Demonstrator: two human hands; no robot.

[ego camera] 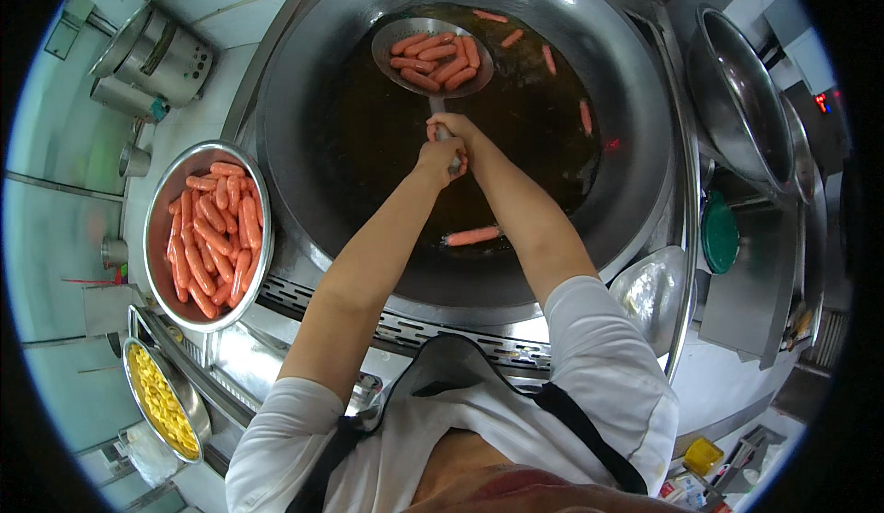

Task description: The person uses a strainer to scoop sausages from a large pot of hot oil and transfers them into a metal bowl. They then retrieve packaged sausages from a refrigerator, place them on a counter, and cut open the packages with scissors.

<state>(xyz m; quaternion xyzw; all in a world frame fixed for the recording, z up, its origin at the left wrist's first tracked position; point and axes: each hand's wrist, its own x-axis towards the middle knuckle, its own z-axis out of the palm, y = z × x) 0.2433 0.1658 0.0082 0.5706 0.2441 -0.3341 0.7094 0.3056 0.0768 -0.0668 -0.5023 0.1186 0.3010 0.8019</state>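
Note:
Both my hands grip the handle of a perforated metal skimmer (381, 49) above a huge wok (304, 91) of dark oil (387, 147). My left hand (443, 159) is around the lower end of the handle, and my right hand (452, 128) holds it just above, closer to the bowl. Several sausages (437, 53) lie in the skimmer's bowl. One sausage (473, 236) floats near the wok's front side, and several others (585, 118) float along the right and far side of the oil. Left of the wok, a steel bowl (153, 237) is heaped with sausages (207, 226).
At the lower left stands a steel bowl of yellow food pieces (162, 402). A steel pot (162, 57) is at the upper left. Large steel bowls (742, 98) lean at the right, above a green round object (719, 233). A clear plastic bag or cover (649, 295) lies beside the wok.

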